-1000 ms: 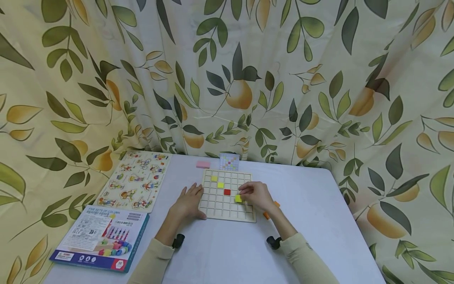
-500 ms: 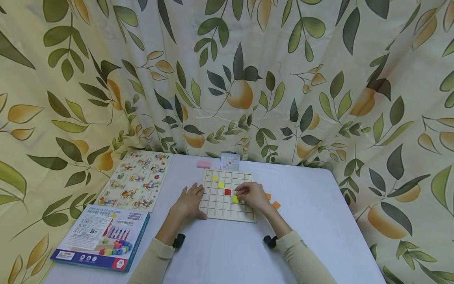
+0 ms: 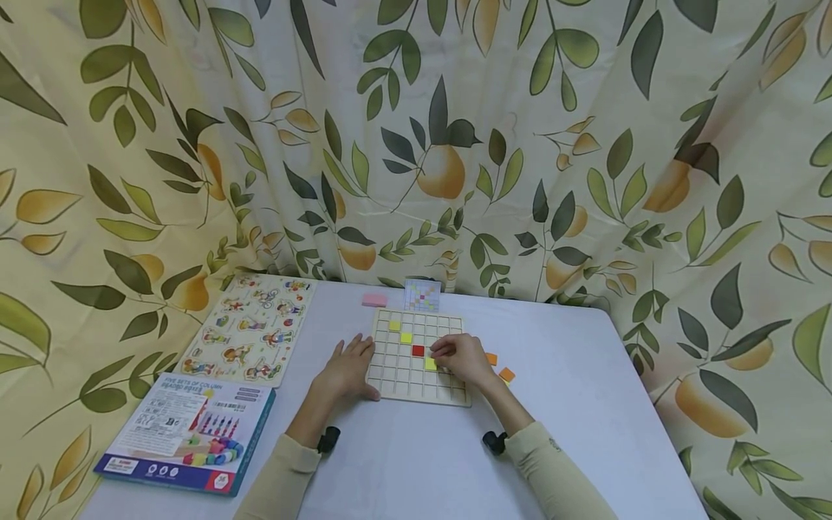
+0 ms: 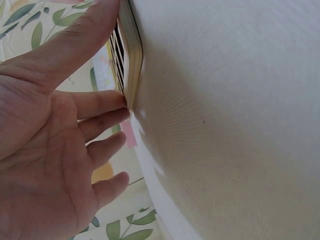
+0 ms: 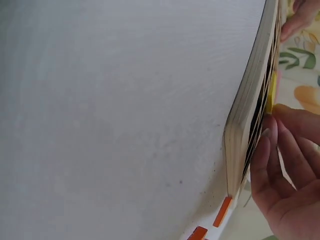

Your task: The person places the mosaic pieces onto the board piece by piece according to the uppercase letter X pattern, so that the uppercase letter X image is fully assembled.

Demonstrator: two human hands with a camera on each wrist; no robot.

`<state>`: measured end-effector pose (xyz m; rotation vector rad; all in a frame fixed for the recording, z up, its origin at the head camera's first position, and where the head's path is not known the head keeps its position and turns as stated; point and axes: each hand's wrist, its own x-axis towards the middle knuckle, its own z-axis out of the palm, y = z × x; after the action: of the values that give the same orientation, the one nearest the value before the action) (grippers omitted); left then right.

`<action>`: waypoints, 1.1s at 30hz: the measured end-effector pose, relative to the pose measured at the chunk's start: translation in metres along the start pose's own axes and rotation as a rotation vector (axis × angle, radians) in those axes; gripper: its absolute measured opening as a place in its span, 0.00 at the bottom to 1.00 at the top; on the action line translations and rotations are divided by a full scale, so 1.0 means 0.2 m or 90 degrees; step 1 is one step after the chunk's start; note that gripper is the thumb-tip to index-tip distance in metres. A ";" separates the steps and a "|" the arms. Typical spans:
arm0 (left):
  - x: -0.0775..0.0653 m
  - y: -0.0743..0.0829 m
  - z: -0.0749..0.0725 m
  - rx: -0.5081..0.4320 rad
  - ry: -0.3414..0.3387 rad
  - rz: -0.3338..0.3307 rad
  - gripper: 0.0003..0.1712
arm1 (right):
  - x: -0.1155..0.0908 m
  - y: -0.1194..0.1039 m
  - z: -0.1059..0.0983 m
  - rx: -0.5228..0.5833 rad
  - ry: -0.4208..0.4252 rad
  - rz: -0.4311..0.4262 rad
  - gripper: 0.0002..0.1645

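Note:
A wooden grid board lies flat on the white table. My left hand rests at its left edge, fingers spread and fairly straight; in the left wrist view its fingertips and thumb touch the board's side. Over the board's right part, my right hand pinches a yellow square tile between thumb and fingertips; the right wrist view has this yellow tile at the board's upper face. A red tile and two yellow tiles, one nearer and one farther, sit diagonally in grid cells. The right hand hides some cells.
Orange tiles lie right of the board, partly behind the right wrist. A small coloured pattern card stands behind the board, beside a pink piece. At left are a picture board and a flat box. A leaf-patterned curtain hangs behind.
My right hand has shifted slightly left with the yellow tile, uncovering more of the orange tiles. It barely moves in the last half second. The left hand stays at the board's edge.

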<state>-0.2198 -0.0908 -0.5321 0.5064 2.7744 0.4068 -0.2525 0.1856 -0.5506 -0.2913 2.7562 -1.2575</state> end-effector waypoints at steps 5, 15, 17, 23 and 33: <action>0.00 0.01 0.00 -0.004 -0.001 -0.001 0.63 | -0.03 0.00 -0.02 0.008 -0.005 -0.015 0.11; 0.00 0.00 0.00 -0.009 0.002 0.004 0.64 | -0.13 -0.01 -0.16 0.003 0.028 -0.047 0.11; 0.00 0.00 0.00 -0.003 0.004 0.005 0.64 | -0.15 0.00 -0.19 -0.003 0.038 -0.049 0.11; 0.00 -0.01 0.00 -0.003 0.000 0.003 0.64 | -0.21 0.04 -0.28 -0.044 0.056 -0.040 0.11; 0.00 0.00 -0.01 -0.015 0.001 0.007 0.63 | -0.33 0.15 -0.41 -0.119 0.030 0.009 0.12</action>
<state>-0.2197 -0.0909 -0.5310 0.5153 2.7659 0.4411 -0.2062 0.2795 -0.5200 -0.2587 2.9157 -1.0169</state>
